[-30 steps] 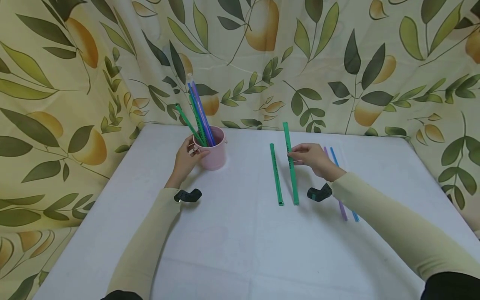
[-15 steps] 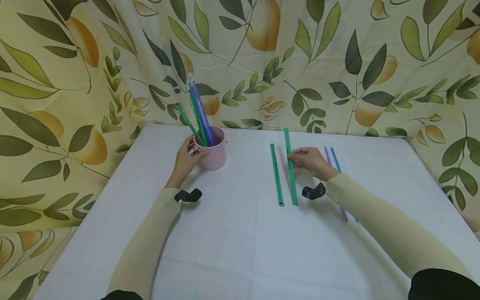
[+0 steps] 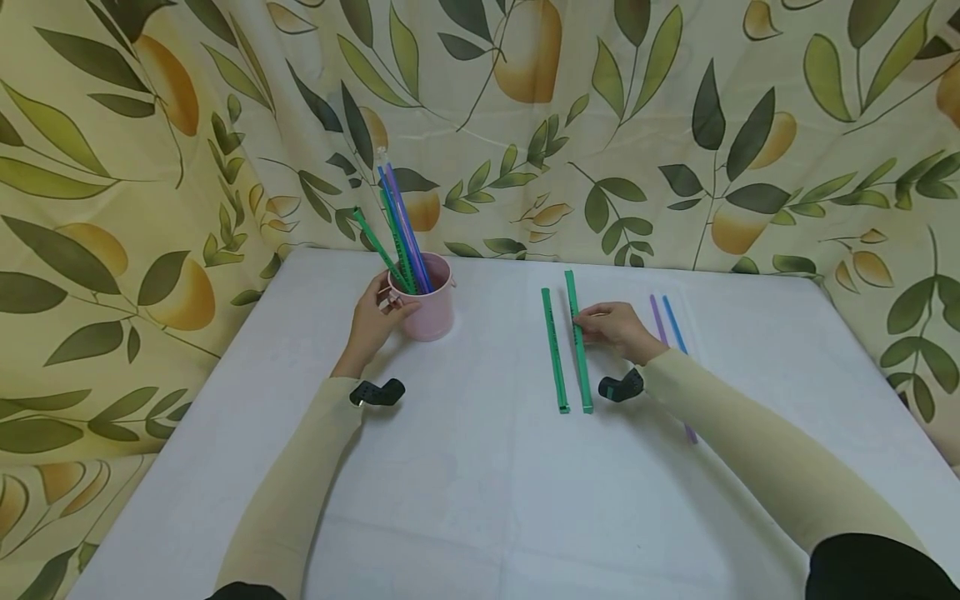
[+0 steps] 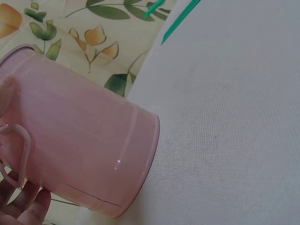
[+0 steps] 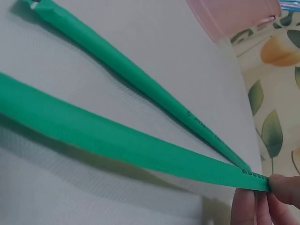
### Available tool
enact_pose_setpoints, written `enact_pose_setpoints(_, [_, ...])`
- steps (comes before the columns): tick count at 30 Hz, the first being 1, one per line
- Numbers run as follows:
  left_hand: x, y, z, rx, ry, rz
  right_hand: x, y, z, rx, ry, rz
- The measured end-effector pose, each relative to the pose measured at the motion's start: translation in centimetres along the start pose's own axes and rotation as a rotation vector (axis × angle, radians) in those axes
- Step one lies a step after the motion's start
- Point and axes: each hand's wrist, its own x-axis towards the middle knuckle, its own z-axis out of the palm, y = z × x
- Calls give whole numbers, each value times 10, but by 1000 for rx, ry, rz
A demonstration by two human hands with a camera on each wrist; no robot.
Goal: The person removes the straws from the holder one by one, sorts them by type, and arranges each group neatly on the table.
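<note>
The green straw (image 3: 578,342) is lying just right of centre in the head view, and the right hand (image 3: 617,329) is pinching it between curled fingertips (image 5: 253,206) near its middle. Compared with a second ago, its far end is sitting lower and the straw is lying closer beside the second green straw (image 3: 555,350), almost parallel, their near ends nearly level; the hand is sitting lower on the table (image 3: 480,500) too. To the right of the hand, a purple straw (image 3: 657,321) and a blue straw (image 3: 674,327) are lying side by side, partly hidden by the sleeve. In the centre left, the left hand (image 3: 372,321) is gripping the pink cup (image 3: 429,300) just as before, fingers curled around its side. The cup is standing upright, holding green, blue and purple straws (image 3: 397,225) that are leaning toward the upper left.
</note>
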Motion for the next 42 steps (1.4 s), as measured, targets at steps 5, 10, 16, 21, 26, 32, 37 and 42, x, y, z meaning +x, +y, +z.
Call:
enact_pose_setpoints(5, [0,-1,0,-4,1,4,1,2,3,0,23,28])
enact_pose_setpoints(10, [-1,-1,0,-4,-1,1,2,5,5,30,7,35])
enact_pose_setpoints(16, [-1,0,1,-7,-2,1,5,6,7,53,6,46])
enact_pose_setpoints(21, [-1,0,1,-13,-1,2,5,5,10,66,18,29])
enact_pose_setpoints(26, [0,0,0,-14,-3,1,4,4,12,51,33,29])
enact_pose_setpoints(32, [-1,0,0,-18,-5,8,8,6,14,32,45,20])
enact_pose_setpoints(37, [0,-1,-1,-20,-7,11,11,8,14,21,53,16])
enact_pose_setpoints(42, [0,2,-2,-36,-19,-6,12,8,13,15,57,14])
